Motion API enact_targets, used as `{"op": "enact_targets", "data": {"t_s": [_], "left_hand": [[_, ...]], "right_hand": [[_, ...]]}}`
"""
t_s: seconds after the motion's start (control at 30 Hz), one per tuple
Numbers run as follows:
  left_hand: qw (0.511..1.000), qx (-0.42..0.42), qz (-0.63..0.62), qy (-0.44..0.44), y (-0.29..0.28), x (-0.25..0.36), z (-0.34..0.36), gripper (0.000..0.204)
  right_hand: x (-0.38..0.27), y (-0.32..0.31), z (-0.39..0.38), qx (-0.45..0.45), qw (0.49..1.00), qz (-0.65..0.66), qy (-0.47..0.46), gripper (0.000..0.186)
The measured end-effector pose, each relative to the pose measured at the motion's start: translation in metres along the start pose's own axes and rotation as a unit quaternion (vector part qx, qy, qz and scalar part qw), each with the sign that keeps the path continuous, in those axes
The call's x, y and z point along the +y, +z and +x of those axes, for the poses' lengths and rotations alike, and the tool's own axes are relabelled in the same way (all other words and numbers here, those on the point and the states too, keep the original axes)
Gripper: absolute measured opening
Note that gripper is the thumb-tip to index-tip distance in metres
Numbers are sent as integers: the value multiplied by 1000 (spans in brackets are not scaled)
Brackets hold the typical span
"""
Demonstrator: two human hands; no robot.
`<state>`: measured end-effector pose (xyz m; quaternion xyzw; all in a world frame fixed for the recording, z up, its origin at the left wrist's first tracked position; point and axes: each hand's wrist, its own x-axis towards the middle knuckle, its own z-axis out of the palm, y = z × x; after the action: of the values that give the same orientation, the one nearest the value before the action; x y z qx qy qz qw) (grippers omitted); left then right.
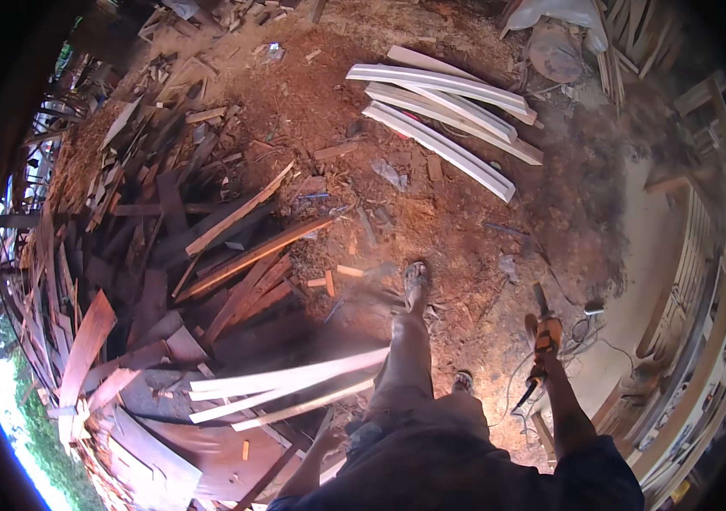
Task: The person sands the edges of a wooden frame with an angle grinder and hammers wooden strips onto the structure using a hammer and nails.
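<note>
On the right my right hand point(543, 364) is wrapped around an orange and black power tool point(548, 335), held out beside my leg. A dark narrow part sticks out from its far end; its exact kind I cannot make out. My left hand point(325, 444) hangs low beside my left thigh, its fingers too small and dim to read. Closest to that hand are several pale wooden strips point(291, 376), lying at my left and partly behind my leg. Whether the hand touches any of them does not show.
Ahead, several pale planed strips point(444, 149) lie stacked crosswise on reddish, debris-strewn ground point(320, 85). A large heap of scrap boards point(154, 315) fills the left. A thin cable point(588, 341) loops near the tool. Long timber pieces point(695, 341) line the right side.
</note>
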<state>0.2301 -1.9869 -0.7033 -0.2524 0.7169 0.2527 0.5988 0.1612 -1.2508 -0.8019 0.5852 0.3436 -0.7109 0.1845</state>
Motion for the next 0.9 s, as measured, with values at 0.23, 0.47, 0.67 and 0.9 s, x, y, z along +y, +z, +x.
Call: {"op": "enact_targets", "data": {"t_s": [0.23,0.47,0.67,0.9], "left_hand": [[931,116,-329,108,-200,279,-5,16],[967,176,3,185,-220,212,19,20],[962,118,-231,-81,-168,145,-2,21],[958,53,-259,-108,-177,217,26,24]], "right_hand": [[-58,373,76,-103,991,-38,76,6],[-111,671,201,-325,933,56,147,23],[-105,735,305,-399,883,142,201,24],[-142,610,410,-252,962,25,99,30]]}}
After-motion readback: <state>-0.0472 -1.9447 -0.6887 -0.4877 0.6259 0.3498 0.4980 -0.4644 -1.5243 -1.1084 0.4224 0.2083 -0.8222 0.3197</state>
